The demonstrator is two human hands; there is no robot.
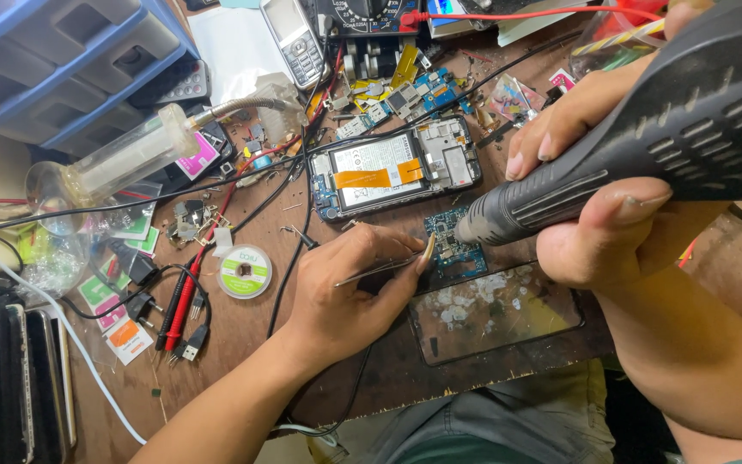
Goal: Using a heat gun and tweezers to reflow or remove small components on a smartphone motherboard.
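a small blue circuit board (454, 245) lies just right of the frame's centre on the worn brown wooden bench (242, 335), its lower edge resting by a dark glass plate smeared with white residue (495, 311). the left hand (345, 292), reaching in from the lower left, pinches thin metal tweezers (384, 268) between thumb and fingers, fingers closed narrow around them, with the tips at the board's left edge. the right hand (599, 185), coming from the right side of the frame, wraps its fingers tight round a dark grey ribbed hot-air tool (646, 142); its nozzle points down-left and sits right over the board's upper right corner.

just above the board lies an opened smartphone with its back off, showing a white-labelled battery and an orange flex strip (392, 172). further up, at top centre, sits an old grey keypad phone (294, 39). to the left of centre is a small round spool with a green and white label (245, 271), and beside it red and black probe leads (184, 301). a clear plastic syringe (126, 159) lies in the upper left, below blue and grey drawer bins (62, 64).
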